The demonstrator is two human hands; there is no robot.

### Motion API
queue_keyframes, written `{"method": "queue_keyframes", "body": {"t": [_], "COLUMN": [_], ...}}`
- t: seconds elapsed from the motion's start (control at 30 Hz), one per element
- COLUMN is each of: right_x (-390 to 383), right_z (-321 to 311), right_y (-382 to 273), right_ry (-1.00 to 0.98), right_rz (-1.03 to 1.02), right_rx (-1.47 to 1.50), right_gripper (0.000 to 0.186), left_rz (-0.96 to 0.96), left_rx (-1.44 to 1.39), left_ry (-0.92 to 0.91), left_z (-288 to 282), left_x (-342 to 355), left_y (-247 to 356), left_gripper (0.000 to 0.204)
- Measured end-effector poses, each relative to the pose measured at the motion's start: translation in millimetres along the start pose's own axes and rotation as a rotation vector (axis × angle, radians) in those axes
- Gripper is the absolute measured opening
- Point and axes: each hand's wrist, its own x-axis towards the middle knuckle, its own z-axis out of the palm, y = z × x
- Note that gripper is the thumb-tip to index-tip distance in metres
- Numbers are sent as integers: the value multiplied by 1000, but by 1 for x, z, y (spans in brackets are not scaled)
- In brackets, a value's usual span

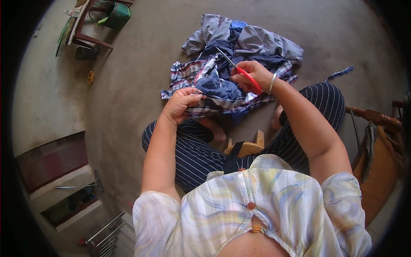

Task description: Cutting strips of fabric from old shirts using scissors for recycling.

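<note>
A heap of garments (pixel 269 45) in grey, dark blue and plaid lies on the floor in front of me. My left hand (pixel 182 103) pinches the edge of the plaid cloth (pixel 184 73) at its near left side, beside a dark blue piece (pixel 218 88) with loose pale threads. My right hand (pixel 257 73), with a bangle at its wrist, grips red-handled scissors (pixel 224 55) above the cloth, their blades pointing forward and left. A narrow fabric strip (pixel 339 73) lies apart on the floor at the right.
A low wooden stool (pixel 246 150) is between my legs. A wooden table (pixel 92 40) with a green watering can (pixel 115 15) stands at the back left, near a small yellow object (pixel 90 78). A chair with tan cloth (pixel 376 171) is at my right, a metal rack (pixel 107 235) at lower left.
</note>
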Motion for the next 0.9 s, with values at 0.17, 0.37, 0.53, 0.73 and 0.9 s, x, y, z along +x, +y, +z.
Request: {"method": "queue_keyframes", "body": {"t": [0.17, 0.37, 0.53, 0.73, 0.9], "right_x": [-1, 15, 20, 14, 13], "right_z": [29, 37, -10, -11, 16], "right_y": [20, 31, 23, 16, 16], "right_ry": [45, 272, 269, 213, 361], "right_rz": [-388, -469, -151, -104, -128], "right_rx": [-280, -352, 38, 610, 408], "right_gripper": [47, 36, 31, 25, 40], "left_rz": [-21, -7, 226, 319, 532], "left_rx": [68, 158, 184, 1102, 298], "left_ry": [-208, -328, -310, 707, 313], "left_z": [13, 42, 3, -46, 0], "left_x": [5, -8, -48, -65, -40], "left_y": [5, 14, 46, 45, -4], "left_gripper": [10, 13, 14, 15, 24]}}
